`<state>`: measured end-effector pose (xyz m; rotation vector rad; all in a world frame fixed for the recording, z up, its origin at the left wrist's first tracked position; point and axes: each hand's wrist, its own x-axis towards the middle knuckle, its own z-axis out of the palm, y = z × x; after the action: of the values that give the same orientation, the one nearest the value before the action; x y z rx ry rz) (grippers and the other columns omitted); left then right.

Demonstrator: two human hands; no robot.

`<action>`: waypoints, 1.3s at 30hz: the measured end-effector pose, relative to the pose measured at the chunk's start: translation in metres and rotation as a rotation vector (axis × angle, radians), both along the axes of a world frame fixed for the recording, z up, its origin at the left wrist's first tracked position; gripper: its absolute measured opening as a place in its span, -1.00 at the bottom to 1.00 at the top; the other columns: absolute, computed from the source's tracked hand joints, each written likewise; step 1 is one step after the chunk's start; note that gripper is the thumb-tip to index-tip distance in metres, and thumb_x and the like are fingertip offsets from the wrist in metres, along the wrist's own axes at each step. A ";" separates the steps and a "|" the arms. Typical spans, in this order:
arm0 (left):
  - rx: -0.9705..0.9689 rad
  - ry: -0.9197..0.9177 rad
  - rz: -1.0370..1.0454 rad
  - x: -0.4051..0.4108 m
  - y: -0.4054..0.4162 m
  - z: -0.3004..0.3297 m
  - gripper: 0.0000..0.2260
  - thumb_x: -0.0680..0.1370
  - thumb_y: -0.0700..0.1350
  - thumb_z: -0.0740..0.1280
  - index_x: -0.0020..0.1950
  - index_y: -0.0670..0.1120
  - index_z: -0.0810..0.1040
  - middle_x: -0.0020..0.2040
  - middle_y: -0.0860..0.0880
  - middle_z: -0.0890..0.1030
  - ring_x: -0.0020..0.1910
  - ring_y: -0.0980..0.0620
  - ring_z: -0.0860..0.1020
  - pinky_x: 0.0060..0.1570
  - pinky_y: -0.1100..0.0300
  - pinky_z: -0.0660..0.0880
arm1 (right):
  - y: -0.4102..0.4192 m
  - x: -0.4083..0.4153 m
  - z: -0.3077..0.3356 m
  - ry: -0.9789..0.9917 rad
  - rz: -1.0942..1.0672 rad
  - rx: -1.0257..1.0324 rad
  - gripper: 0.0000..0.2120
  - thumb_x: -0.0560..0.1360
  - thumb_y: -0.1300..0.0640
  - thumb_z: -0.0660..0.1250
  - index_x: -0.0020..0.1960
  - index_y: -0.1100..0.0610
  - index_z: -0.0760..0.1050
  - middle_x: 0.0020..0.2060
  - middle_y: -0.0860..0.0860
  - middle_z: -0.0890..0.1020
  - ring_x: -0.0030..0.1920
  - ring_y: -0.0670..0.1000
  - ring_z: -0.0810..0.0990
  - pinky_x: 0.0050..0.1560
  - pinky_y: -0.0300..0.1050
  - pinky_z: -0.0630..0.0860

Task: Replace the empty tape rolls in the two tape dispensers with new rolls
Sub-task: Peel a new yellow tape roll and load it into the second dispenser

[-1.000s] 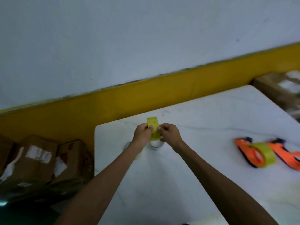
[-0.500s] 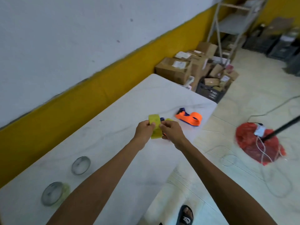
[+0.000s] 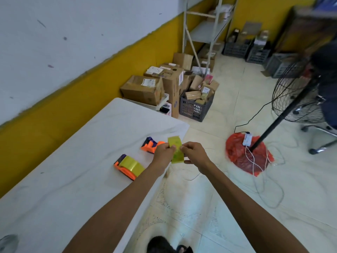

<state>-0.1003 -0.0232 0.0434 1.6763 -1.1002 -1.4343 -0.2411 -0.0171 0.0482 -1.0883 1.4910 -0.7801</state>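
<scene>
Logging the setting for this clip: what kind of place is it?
Probably a small parcel packing or storage room: labelled cardboard boxes stacked on the floor, a crate full of parcels, and tape dispensers on a white table.

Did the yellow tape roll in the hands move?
Yes. The tape roll now hangs past the table edge near the dispensers; earlier it was over the tabletop.

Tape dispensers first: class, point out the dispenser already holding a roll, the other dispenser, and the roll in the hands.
loaded dispenser (image 3: 129, 167), head view, on its yellow roll
other dispenser (image 3: 150, 145), head view, orange body
tape roll (image 3: 175, 149), head view, outer band
</scene>
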 end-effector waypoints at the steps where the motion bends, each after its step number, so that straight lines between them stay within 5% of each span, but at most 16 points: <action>1: 0.008 -0.002 0.002 -0.007 -0.006 -0.002 -0.69 0.38 0.03 0.27 -0.11 -0.20 0.59 -0.16 -0.15 0.58 -0.14 -0.06 0.55 0.13 -0.25 0.51 | -0.007 -0.006 -0.003 0.000 -0.006 0.008 -0.86 0.51 0.08 0.30 -0.12 0.12 0.59 -0.01 0.23 0.66 0.07 0.21 0.65 -0.27 -0.11 0.57; 15: 0.121 0.002 0.132 -0.048 -0.150 -0.046 -0.73 0.33 -0.01 0.27 -0.16 -0.17 0.63 -0.06 -0.25 0.68 0.03 -0.25 0.64 0.07 -0.19 0.59 | -0.170 -0.046 -0.045 0.083 0.080 0.103 -0.85 0.48 0.15 0.33 -0.16 0.21 0.61 -0.21 0.15 0.60 -0.15 0.09 0.60 -0.24 -0.04 0.64; 21: 0.158 0.022 0.199 -0.046 -0.188 -0.046 -0.85 0.40 -0.04 0.31 -0.21 -0.07 0.62 -0.09 -0.14 0.68 0.02 -0.18 0.64 0.09 -0.14 0.59 | -0.228 -0.044 -0.052 0.085 0.239 0.161 -0.83 0.51 0.17 0.31 -0.08 0.27 0.60 -0.10 0.24 0.63 -0.07 0.12 0.62 -0.23 -0.07 0.63; 31: 0.198 0.081 0.517 -0.013 -0.212 -0.055 -0.74 0.35 0.02 0.29 -0.15 -0.14 0.61 -0.02 -0.25 0.67 0.06 -0.24 0.64 0.08 -0.21 0.58 | -0.293 0.003 -0.056 0.047 0.517 0.262 -0.85 0.48 0.19 0.34 -0.12 0.30 0.58 -0.19 0.11 0.63 -0.05 0.08 0.66 -0.16 -0.04 0.65; 39: 0.224 0.022 0.785 -0.035 -0.197 -0.062 -0.82 0.37 0.01 0.31 -0.27 -0.11 0.52 -0.30 -0.11 0.52 -0.25 -0.06 0.54 -0.02 -0.22 0.58 | -0.312 0.011 -0.062 0.054 0.827 0.323 -0.91 0.49 0.16 0.37 -0.13 0.17 0.60 -0.17 0.10 0.62 -0.06 0.07 0.63 -0.10 0.00 0.64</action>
<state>-0.1356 -0.2201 -0.0190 1.9293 -0.1935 -1.0630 -0.2301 -0.3287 -0.0134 -1.3244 1.0088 0.0662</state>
